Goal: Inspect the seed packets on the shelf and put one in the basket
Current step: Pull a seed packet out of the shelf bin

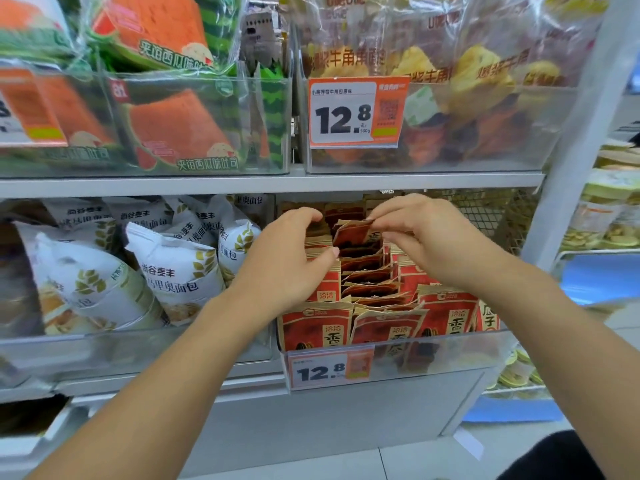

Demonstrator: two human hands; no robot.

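Red-and-tan seed packets point(377, 289) are seen from the head camera, stacked upright in rows inside a clear plastic bin point(450, 355) on the lower shelf point(270, 183), right of centre. One seed packet point(351, 232) is raised above the rows at the back of the bin, tilted. It is pinched at its upper edge by the right hand point(420, 233), whose fingers point(382, 216) are curled narrowly onto it. The left hand point(287, 258) is placed over the left rows of packets; its fingers are bent down behind the raised packet and its thumb lies against the packet tops, but whether anything is gripped cannot be told. A price tag reading 12.8 point(330, 370) is clipped to the front of the bin. White bread bags point(173, 271) are held in the neighbouring bin to the left. On the upper level, watermelon-print toast packs point(180, 126) are stored at left and croissant bags point(478, 81) at right, behind a larger 12.8 price card point(356, 112). Jars on a further rack point(602, 216) are partly visible at the right edge. No basket is in view.
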